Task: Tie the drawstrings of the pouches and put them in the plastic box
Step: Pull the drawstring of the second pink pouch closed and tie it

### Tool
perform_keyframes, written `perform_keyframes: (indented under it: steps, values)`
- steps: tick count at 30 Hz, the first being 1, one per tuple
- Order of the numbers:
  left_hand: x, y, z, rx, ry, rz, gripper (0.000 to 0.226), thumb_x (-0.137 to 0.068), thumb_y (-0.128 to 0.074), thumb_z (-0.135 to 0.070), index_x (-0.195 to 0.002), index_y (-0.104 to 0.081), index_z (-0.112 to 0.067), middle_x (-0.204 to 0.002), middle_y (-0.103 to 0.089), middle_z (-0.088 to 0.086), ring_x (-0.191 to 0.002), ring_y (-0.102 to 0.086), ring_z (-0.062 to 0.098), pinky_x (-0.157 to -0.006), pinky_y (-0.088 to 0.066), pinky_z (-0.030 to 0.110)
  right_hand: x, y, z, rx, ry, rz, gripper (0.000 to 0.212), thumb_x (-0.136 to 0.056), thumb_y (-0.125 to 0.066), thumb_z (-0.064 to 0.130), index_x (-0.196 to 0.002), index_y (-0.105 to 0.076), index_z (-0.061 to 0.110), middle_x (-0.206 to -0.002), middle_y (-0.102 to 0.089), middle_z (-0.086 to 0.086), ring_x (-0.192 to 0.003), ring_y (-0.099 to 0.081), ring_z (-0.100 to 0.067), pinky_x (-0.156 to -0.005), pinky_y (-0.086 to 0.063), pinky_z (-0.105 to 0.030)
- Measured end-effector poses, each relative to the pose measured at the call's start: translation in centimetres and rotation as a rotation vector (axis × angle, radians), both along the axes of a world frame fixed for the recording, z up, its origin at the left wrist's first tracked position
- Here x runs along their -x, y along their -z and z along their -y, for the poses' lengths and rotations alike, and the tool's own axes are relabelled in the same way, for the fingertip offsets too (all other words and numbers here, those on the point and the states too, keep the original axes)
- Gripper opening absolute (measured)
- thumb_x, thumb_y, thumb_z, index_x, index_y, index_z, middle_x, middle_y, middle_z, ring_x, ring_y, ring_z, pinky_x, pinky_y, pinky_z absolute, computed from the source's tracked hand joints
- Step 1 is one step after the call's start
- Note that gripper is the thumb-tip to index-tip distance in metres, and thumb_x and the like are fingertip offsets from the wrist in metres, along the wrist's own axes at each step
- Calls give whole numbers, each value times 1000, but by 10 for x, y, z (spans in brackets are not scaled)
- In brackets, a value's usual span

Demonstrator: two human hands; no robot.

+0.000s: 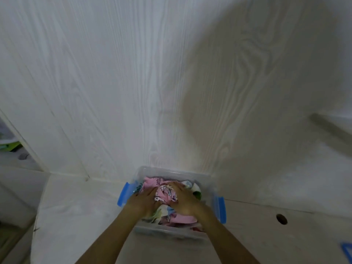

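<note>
Head view. A clear rectangular plastic box (172, 232) with blue side latches (221, 209) stands on the pale wood-grain desk (76, 202), against a white wood-grain wall panel (133, 82). The box holds a heap of soft fabric pouches; uppermost lies a pink printed drawstring pouch (166, 191), with pale green and white pouches beneath and beside it. Both hands reach into the box. The left hand (145, 200) rests flat on the left part of the pink pouch, fingers extended; the right hand (183, 198) lies on its right part, fingers spread and only slightly bent. Neither grip appears closed around the fabric; both seem to press it downward. Drawstrings and knots are not distinguishable. The step in hand is judged to be the placing and settling of a pouch into the box, late in the task. The next move likely calls for lifting both hands clear, leaving the heap below the rim.
</note>
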State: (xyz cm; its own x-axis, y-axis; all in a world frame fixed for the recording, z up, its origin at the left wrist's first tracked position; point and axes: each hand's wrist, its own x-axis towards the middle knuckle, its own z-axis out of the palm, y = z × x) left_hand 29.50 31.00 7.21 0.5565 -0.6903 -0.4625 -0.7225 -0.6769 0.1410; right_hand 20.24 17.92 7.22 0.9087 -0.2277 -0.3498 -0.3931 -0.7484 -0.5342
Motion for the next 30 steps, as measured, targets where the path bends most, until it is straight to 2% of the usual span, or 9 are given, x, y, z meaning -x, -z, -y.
perform_keyframes:
  steps: [2, 5, 7, 11, 16, 21, 24, 27, 30]
  values:
    - [2, -13, 0, 26, 13, -10, 59, -99, -38, -35, -150, -11, -25, -154, -29, 0, -133, -40, 22, -106, -36, 33, -2, -11, 5, -132, -2, 4, 68, -93, -56, 26, -149, -18, 18, -156, -21, -2, -143, -21, -21, -116, -20, -30]
    - [4, -36, -5, 173, -53, 20, 48, -93, -47, -45, -138, -37, -33, -136, -53, -6, -118, -54, 17, -91, -43, 28, 8, -23, 18, -308, 53, 88, 66, -83, -70, 20, -141, -37, 17, -141, -42, -2, -130, -42, -18, -106, -36, -25]
    - [12, -56, -3, 340, -90, 156, 39, -89, -51, -40, -128, -45, -40, -124, -61, -11, -108, -60, 15, -82, -46, 28, 26, -27, 35, -259, 145, 266, 54, -77, -74, 25, -127, -56, 17, -128, -54, -4, -117, -54, -16, -99, -46, -28]
    - [65, -93, 41, 652, -96, 208, 29, -91, -50, -30, -117, -59, -35, -119, -65, -9, -108, -62, 18, -82, -47, 28, 95, -47, 72, -222, 341, 512, 18, -87, -63, 5, -97, -72, 18, -99, -69, 1, -88, -65, -11, -80, -50, -20]
    - [156, -81, 141, 604, -11, -99, 25, -94, -46, -26, -110, -65, -27, -111, -68, -5, -102, -63, 18, -84, -47, 27, 224, -47, 136, -136, 666, 469, 39, -84, -52, -6, -80, -69, 29, -74, -68, 9, -68, -63, -10, -74, -53, -26]
    - [261, -21, 241, 378, -182, -677, 14, -95, -49, -18, -97, -59, -9, -112, -61, 9, -95, -59, 23, -66, -47, 25, 359, 7, 193, 61, 1004, 231, 21, -89, -57, 8, -96, -66, 25, -110, -67, -6, -96, -64, -21, -87, -50, -33]
    - [309, 18, 284, 263, -240, -799, 15, -95, -47, -5, -104, -56, 2, -132, -50, 17, -109, -53, 26, -75, -48, 25, 418, 38, 209, 159, 1122, -99, 53, -92, -53, 26, -141, -35, 15, -145, -38, -10, -132, -38, -27, -105, -35, -34]
    - [351, 46, 309, 212, -453, -884, 8, -96, -48, -10, -92, -52, -4, -90, -51, 10, -80, -50, 20, -71, -45, 29, 459, 58, 227, 268, 1201, -296, 74, -95, -42, 46, -150, -5, 15, -158, -6, -11, -145, -9, -30, -113, -23, -40]
    - [385, 64, 334, 202, -578, -1012, 16, -93, -54, -11, -106, -51, -2, -78, -51, 10, -64, -48, 16, -57, -43, 26, 474, 75, 242, 129, 1166, -336, 77, -94, -38, 53, -151, 4, 22, -159, 8, -6, -146, 3, -30, -117, -13, -44]
